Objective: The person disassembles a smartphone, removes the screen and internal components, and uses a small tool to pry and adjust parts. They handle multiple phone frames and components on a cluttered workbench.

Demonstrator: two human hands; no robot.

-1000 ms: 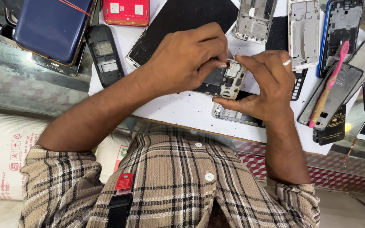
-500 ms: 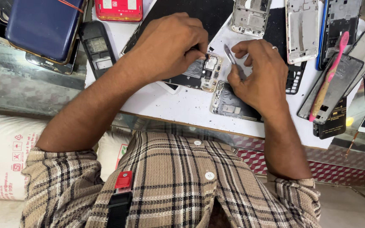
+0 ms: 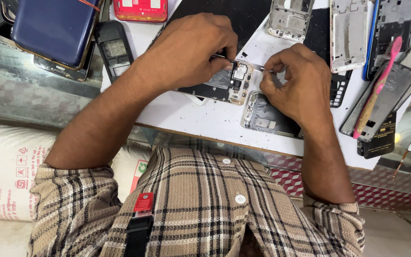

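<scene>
While our left hand pins the opened phone on the worktop, right hand fingers pinch tweezers; we'd better keep them steady, light

Left hand curled, fingers pinched; right hand curled, fingertips pinched; forearms converging.

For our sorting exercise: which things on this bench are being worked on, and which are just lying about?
In use:
left hand
right hand
opened phone
thin metal tool

Lying about:
pink toothbrush
red phone
blue case
bare frame
</scene>
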